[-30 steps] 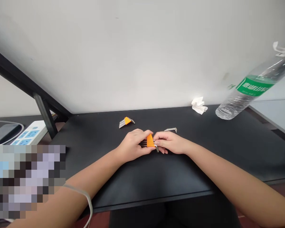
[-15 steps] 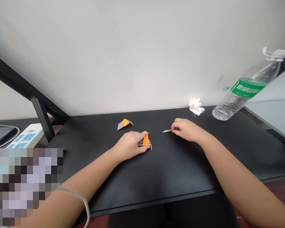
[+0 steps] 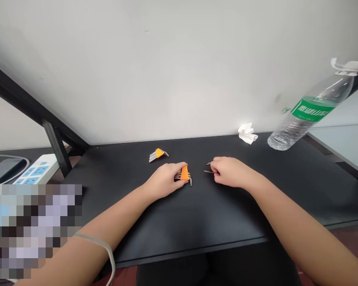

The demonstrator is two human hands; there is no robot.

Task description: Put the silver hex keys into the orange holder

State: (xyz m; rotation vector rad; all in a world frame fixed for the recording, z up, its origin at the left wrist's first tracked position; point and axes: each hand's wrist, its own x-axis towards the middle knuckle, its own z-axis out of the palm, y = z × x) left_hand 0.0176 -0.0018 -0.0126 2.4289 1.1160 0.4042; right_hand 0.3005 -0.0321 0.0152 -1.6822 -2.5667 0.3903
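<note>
Black desk (image 3: 197, 218), 2 orange holders (image 3: 184, 173)

Tabletop (image 3: 197, 222): hex keys (image 3: 159, 153), tissue (image 3: 247, 134), bottle (image 3: 295, 127)

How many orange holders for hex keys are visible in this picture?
2. One orange holder is held in the left hand; the other holder lies farther back on the black table. Another could be hidden from view.

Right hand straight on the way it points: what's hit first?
Likely the keys jutting from the orange holder in the left hand; the right hand and its hex key point that way. Relative height is unclear.
</note>
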